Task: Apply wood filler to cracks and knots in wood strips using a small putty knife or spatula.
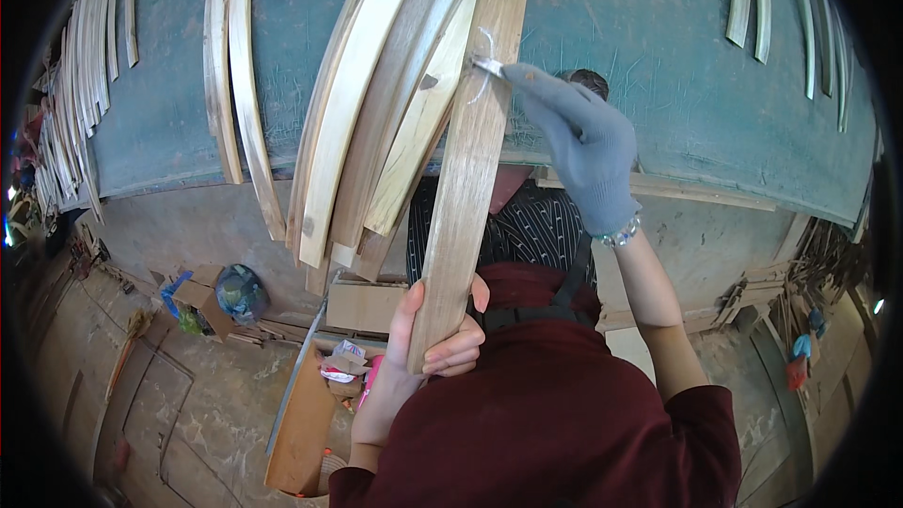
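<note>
My bare left hand (pixel 444 339) is closed around the near end of a long wooden board (pixel 466 169), fingers on its right edge and thumb on the left. The board tilts away from me, its far part over the green table. My right hand (pixel 593 146), in a grey knit glove with a beaded bracelet at the wrist, pinches a short white stick of chalk (pixel 487 66). The chalk's tip is at the board's face, where a curved white line shows. Just left of the board lies a stack of pale and brown wooden strips (pixel 376 113), overhanging the table's near edge.
More strips (pixel 245 85) lie at the left of the green table (pixel 640 0) and at its far right. A dark round thing (pixel 588 83) sits partly behind my right hand. Below left are an open wooden drawer (pixel 301 423) with odds and ends and a cardboard box (pixel 202 296).
</note>
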The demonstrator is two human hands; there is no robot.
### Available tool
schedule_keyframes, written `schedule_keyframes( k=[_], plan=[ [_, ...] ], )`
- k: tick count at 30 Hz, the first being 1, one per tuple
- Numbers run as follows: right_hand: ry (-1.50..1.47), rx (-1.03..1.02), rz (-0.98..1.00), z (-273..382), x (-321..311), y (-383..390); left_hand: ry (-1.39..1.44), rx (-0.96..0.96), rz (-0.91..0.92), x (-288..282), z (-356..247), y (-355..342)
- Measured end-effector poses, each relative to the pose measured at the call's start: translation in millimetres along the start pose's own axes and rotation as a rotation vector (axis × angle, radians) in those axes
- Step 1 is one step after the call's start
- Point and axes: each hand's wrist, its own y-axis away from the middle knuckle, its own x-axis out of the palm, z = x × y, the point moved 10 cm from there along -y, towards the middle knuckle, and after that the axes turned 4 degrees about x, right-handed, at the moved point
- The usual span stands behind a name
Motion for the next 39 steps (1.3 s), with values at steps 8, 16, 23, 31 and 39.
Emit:
schedule_keyframes(
  k=[8, 16, 23, 31, 39],
  plan=[
    [0.018, 0.015, -0.022, -1, 3, 6, 0.036, -0.003, 0.031, 1, 0, 1],
    [0.231, -0.081, -0.060, 19, -1, 1, 0.049, 0.002, 0.047, 7, -6, 4],
    [-0.104, 0.037, 0.025, 7, -19, -10, 0.039, 0.013, 0.024, 7, -10, 8],
    [-0.451, 0.433, 0.281, -11, 13, -6, -0.150, 0.035, -0.078, 5, -18, 11],
    [0.306, -0.247, -0.092, 29, -5, 3, -0.275, 0.027, -0.131, 5, -24, 16]
  ],
)
